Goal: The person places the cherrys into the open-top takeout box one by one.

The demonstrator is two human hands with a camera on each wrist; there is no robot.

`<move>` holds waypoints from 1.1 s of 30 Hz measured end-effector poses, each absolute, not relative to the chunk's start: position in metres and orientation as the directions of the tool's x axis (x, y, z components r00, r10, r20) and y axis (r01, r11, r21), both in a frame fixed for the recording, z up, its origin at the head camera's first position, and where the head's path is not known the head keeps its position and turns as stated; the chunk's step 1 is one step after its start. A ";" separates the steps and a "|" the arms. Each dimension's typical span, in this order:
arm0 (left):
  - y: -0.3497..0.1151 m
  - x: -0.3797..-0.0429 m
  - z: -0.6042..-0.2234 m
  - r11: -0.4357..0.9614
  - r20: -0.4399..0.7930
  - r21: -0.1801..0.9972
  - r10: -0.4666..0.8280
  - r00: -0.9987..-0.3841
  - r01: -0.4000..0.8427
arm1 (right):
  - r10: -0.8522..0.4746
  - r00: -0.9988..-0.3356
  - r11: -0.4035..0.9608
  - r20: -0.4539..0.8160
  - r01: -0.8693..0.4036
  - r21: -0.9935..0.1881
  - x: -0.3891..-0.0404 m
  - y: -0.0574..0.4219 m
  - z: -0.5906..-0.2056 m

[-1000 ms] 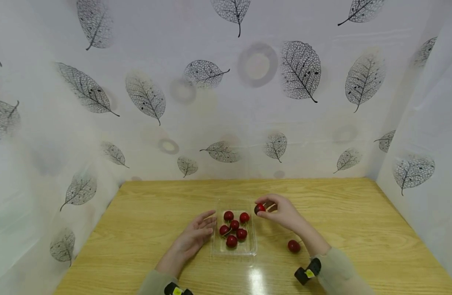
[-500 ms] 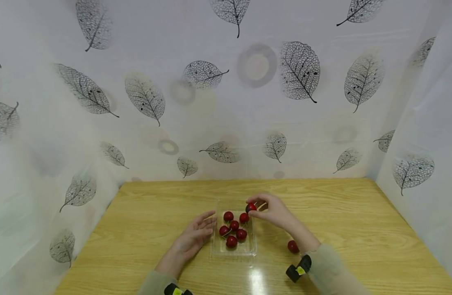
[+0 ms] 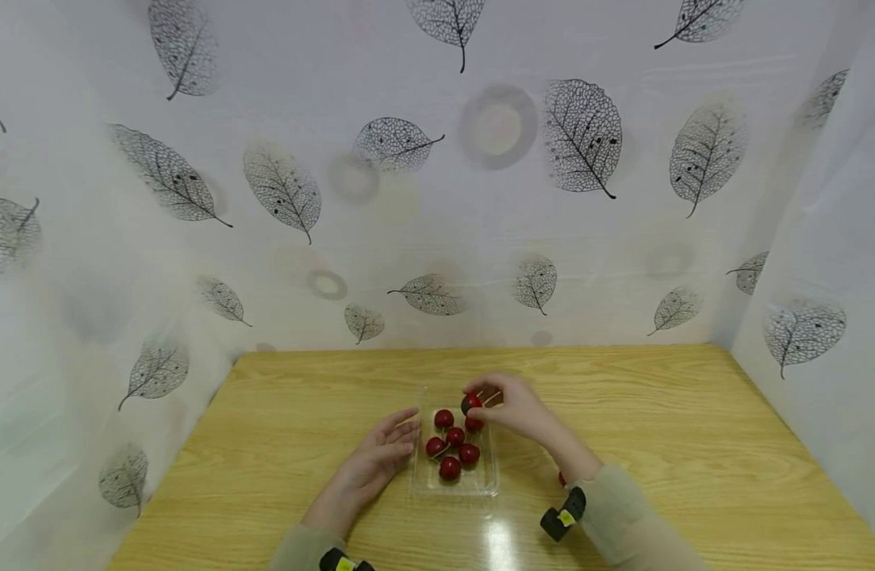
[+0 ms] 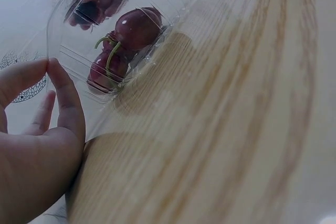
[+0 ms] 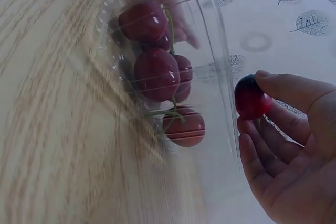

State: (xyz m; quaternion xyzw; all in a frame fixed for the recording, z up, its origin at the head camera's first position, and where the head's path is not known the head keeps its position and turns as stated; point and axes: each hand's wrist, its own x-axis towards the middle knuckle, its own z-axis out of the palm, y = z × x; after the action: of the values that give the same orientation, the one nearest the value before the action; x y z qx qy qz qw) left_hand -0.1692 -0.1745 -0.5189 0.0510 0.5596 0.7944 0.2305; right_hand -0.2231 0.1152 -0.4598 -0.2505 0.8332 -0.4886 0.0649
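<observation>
A clear plastic box (image 3: 454,490) stands on the table with several dark red cherries inside; one of them, a cherry (image 3: 450,469), lies nearest its front. My right hand (image 3: 512,408) pinches another cherry (image 5: 253,98) between thumb and fingers, over the box's back right part in the head view. That held cherry has a dark patch on its top and a short green stem below. At the box's left side, my left hand (image 3: 376,456) touches the wall with fingers fairly straight and thumb spread apart. Green stems show on the boxed cherries (image 4: 138,29) in the left wrist view.
One loose cherry (image 3: 562,479) lies on the wooden table (image 3: 301,381) to the right, mostly hidden by my right forearm. A pale sheet with a leaf print (image 3: 583,135) hangs behind the table and along both sides.
My right hand has moved left with its cherry, from beside the box to above it. The right forearm now covers most of the loose cherry. My left hand has stayed in place.
</observation>
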 end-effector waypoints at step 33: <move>-0.174 -0.169 -0.518 -0.253 -0.209 0.909 0.410 -0.888 -0.330 | -0.502 -0.844 0.593 0.190 -0.496 -0.635 -0.215 0.090 -0.466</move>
State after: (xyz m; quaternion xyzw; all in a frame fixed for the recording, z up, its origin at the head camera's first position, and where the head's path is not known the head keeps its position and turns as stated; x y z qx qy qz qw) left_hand -0.1693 -0.1742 -0.5179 0.0354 0.5647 0.7906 0.2343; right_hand -0.2149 0.0901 -0.4664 -0.2794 0.8923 -0.3544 0.0045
